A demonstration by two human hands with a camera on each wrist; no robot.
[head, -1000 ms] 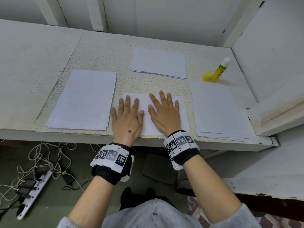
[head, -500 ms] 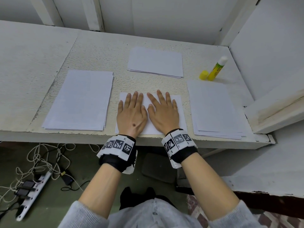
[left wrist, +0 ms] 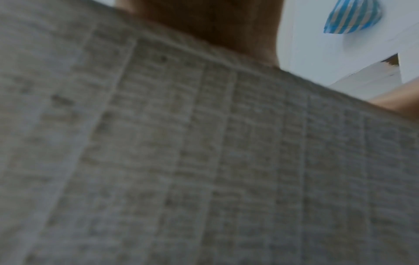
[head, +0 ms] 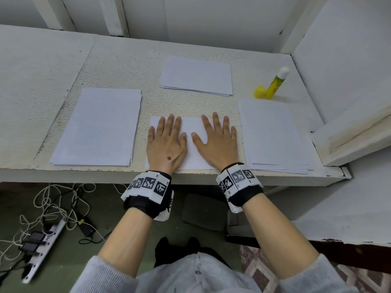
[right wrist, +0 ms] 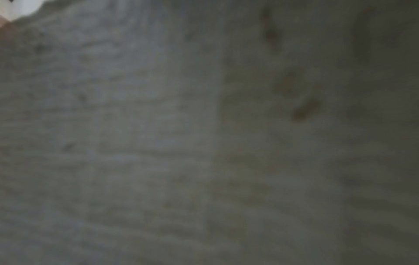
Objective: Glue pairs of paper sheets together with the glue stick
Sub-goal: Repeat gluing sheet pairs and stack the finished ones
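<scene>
White textured table (head: 118, 66), paper stacks (head: 97, 127), white walls (head: 211, 22), cables on floor (head: 48, 208)

Under and around the white desk

A power strip (head: 43, 248) with plugged adapters lies on the floor at near left among tangled white cables (head: 53, 206); a dark pad (head: 204, 211) sits beneath the desk (head: 31, 81), patterned rug (head: 264, 269) near right.

Blurred grey ribbed fabric (left wrist: 181, 161), seemingly a sleeve, is filling most of the frame. Above its right edge, a blue-and-white striped object (left wrist: 353, 16) is hanging against a white wall (left wrist: 317, 53).
</scene>
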